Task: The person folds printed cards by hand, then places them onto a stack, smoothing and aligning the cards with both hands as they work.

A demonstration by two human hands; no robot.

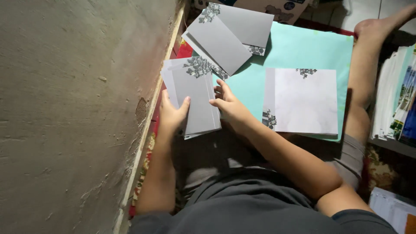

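Left of centre in the frame, the left hand (172, 113) and right hand (228, 105) both close on a stack of grey folded cards (195, 97), above a turquoise sheet (299, 50).

Grey leaf-printed cards (197, 97), turquoise sheet (303, 47)

A stack of folded cards (197, 97) sits between the left hand (171, 113) and the right hand (229, 104), above the person's lap. Beyond it, two more folded cards (229, 34) overlap, partly on a paper sheet (303, 47). An opened card (303, 100) lies on that sheet, right of the hands. A wall (73, 112) runs along the left; stacked booklets (396, 95) stand far right, past the person's leg (362, 82)
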